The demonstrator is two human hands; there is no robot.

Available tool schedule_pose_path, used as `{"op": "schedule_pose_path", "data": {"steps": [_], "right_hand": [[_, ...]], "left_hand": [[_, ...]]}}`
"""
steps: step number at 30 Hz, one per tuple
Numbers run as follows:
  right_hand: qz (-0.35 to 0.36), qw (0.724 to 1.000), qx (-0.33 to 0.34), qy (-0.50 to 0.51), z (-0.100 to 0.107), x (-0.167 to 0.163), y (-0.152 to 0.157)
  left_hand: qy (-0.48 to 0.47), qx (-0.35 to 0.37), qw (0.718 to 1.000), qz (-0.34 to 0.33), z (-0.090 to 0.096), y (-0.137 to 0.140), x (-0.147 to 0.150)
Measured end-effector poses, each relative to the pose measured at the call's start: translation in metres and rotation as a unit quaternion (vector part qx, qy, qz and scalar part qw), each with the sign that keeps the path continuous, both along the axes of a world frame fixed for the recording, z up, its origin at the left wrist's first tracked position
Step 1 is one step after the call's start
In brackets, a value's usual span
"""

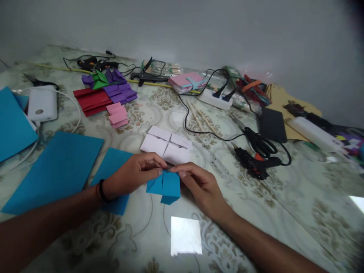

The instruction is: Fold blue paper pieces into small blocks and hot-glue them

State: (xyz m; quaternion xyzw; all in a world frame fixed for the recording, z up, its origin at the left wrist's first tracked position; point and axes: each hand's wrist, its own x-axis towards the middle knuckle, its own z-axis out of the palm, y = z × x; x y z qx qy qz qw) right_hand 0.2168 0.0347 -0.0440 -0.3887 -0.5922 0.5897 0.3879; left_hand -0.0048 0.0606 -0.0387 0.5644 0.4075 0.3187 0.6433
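A small piece of folded blue paper (170, 185) is held between both hands near the middle of the table, with slits or fold lines on its face and a flap hanging at its lower edge. My left hand (133, 175) pinches its top edge from the left, fingers closed. From the right, my right hand (200, 185) grips the top right edge between thumb and forefinger. Just beyond the fingers lies a folded white paper (167, 143) with creased flaps. Partly under my left wrist is a blue sheet (115, 167); a larger blue sheet (61, 167) lies beside it.
Scissors (256, 140) and a hot glue gun (256, 163) lie to the right with a black cable. Folded red (92, 100), purple (121, 92) and pink papers (117, 115) sit at back left, near a white power bank (42, 103). A power strip (216, 99) stands behind.
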Motion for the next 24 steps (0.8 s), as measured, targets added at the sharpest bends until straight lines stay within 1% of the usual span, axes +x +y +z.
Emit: {"op": "schedule_pose_path", "data": {"steps": [2,7,12,16,21,24], "right_hand": [[0.008,1.000,0.016,0.005,0.000,0.002,-0.002],[0.013,1.000,0.028,0.006,0.003,0.004,-0.001],[-0.023,0.999,-0.006,-0.021,0.000,0.000,0.000],[-0.025,0.999,-0.028,-0.040,-0.004,-0.001,-0.002],[-0.024,0.998,-0.052,-0.037,-0.007,-0.002,-0.004],[-0.031,0.997,-0.062,-0.019,-0.007,-0.003,-0.004]], "left_hand": [[0.000,0.004,1.000,-0.003,0.001,0.000,0.000],[0.002,0.000,1.000,-0.006,0.001,-0.001,-0.001],[0.008,0.016,0.999,-0.035,0.001,-0.002,-0.005],[-0.006,0.035,0.998,-0.055,0.001,-0.002,-0.004],[-0.002,0.002,1.000,-0.022,0.002,-0.005,0.000],[0.020,-0.001,0.999,-0.034,0.001,-0.007,0.000]]}}
